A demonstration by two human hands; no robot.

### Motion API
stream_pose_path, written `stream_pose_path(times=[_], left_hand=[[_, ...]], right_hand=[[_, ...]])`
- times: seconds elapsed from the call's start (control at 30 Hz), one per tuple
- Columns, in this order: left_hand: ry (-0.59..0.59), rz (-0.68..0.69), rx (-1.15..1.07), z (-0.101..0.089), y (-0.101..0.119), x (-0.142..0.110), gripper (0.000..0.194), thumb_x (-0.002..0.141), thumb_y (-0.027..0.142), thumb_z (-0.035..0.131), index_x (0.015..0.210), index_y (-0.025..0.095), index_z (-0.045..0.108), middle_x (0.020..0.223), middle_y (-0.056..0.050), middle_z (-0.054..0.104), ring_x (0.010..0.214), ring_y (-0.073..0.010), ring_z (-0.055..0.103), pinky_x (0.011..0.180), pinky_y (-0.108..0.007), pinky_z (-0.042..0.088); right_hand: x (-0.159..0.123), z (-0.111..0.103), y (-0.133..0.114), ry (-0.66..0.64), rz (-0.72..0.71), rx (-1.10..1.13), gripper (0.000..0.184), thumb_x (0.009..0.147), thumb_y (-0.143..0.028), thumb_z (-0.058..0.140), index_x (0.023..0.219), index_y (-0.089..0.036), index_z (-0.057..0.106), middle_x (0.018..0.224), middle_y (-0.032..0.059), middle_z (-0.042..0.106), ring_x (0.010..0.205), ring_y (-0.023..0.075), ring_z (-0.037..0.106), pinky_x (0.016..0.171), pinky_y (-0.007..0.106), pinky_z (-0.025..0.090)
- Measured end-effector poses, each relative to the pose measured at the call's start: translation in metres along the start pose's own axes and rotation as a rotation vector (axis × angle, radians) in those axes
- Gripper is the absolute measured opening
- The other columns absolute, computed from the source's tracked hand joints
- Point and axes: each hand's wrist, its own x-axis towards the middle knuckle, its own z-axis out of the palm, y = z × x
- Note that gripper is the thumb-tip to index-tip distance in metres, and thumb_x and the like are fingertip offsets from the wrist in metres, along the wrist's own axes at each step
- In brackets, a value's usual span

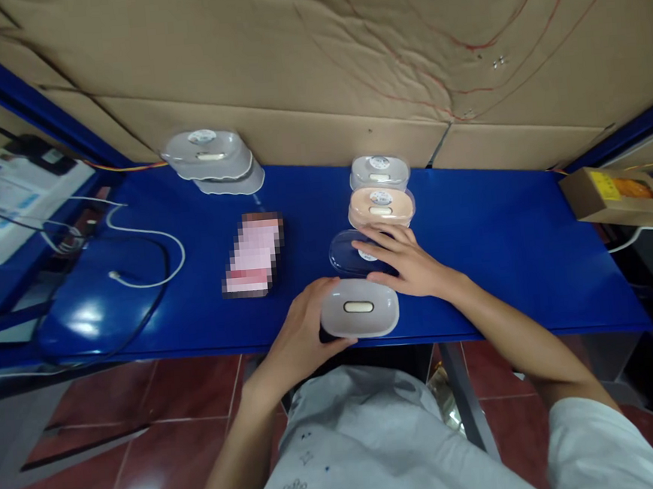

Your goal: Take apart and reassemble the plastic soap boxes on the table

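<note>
Near the front edge of the blue table, my left hand (304,325) is wrapped round the left side of a grey oval case (360,321) with a cream pill-shaped piece on top. Just behind it lies a clear plastic lid (343,251) with a round white sticker. My right hand (407,259) reaches over that lid from the right with its fingers stretched out and apart, the fingertips at the sticker. Its thumb comes close to the grey case's back edge; whether it touches is unclear. Beyond the fingers stands a peach oval case (381,214) under a clear lid.
Another grey lidded case (364,172) stands behind the peach one. Two grey cases (207,160) are stacked at the back left. A blurred-out phone-like object (253,254) lies left of my hands. A white cable (183,248) curls further left, and a cardboard box (611,196) sits right.
</note>
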Motion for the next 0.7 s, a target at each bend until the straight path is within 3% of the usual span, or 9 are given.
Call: stream_pose_path(times=[0.13, 0.27, 0.37, 0.53, 0.7], left_hand=[[0.063, 0.008, 0.084, 0.002, 0.005, 0.008, 0.099, 0.086, 0.039, 0.087, 0.164, 0.033, 0.026, 0.162, -0.016, 0.05, 0.15, -0.0377, 0.049, 0.12, -0.057, 0.043], [0.06, 0.051, 0.102, 0.002, 0.006, 0.014, 0.1, 0.087, 0.042, 0.087, 0.164, 0.033, 0.024, 0.159, -0.015, 0.053, 0.148, -0.0364, 0.052, 0.117, -0.053, 0.043], [0.043, 0.035, 0.119, 0.002, 0.005, 0.015, 0.104, 0.084, 0.047, 0.089, 0.164, 0.033, 0.024, 0.159, -0.014, 0.053, 0.147, -0.0373, 0.052, 0.117, -0.053, 0.042], [0.03, 0.018, 0.134, 0.002, 0.003, 0.016, 0.11, 0.083, 0.056, 0.087, 0.166, 0.034, 0.019, 0.161, -0.016, 0.052, 0.144, -0.0388, 0.053, 0.116, -0.055, 0.04], [0.014, 0.023, 0.137, 0.002, 0.002, 0.015, 0.111, 0.082, 0.054, 0.089, 0.167, 0.033, 0.021, 0.159, -0.015, 0.054, 0.143, -0.0393, 0.054, 0.117, -0.056, 0.039]], right_hand=[[-0.007, -0.006, -0.018, -0.062, -0.158, 0.068, 0.078, 0.098, -0.067, 0.066, 0.162, -0.027, 0.046, 0.159, 0.0127, 0.059, 0.146, 0.0317, 0.055, 0.121, 0.054, 0.043], [-0.012, 0.001, -0.035, -0.097, -0.227, -0.062, 0.075, 0.099, -0.066, 0.064, 0.158, -0.021, 0.052, 0.159, 0.0177, 0.058, 0.143, 0.0343, 0.058, 0.119, 0.054, 0.046], [-0.014, 0.005, -0.043, -0.128, -0.269, -0.144, 0.083, 0.095, -0.068, 0.069, 0.159, -0.019, 0.05, 0.163, 0.021, 0.052, 0.146, 0.0404, 0.054, 0.117, 0.06, 0.046], [-0.015, 0.003, -0.045, -0.148, -0.265, -0.163, 0.061, 0.102, -0.056, 0.062, 0.151, -0.019, 0.059, 0.162, 0.018, 0.055, 0.146, 0.0385, 0.053, 0.114, 0.057, 0.051], [-0.016, -0.004, -0.039, -0.124, -0.21, -0.029, 0.058, 0.104, -0.053, 0.06, 0.149, -0.018, 0.061, 0.16, 0.0188, 0.056, 0.147, 0.0361, 0.054, 0.117, 0.057, 0.05]])
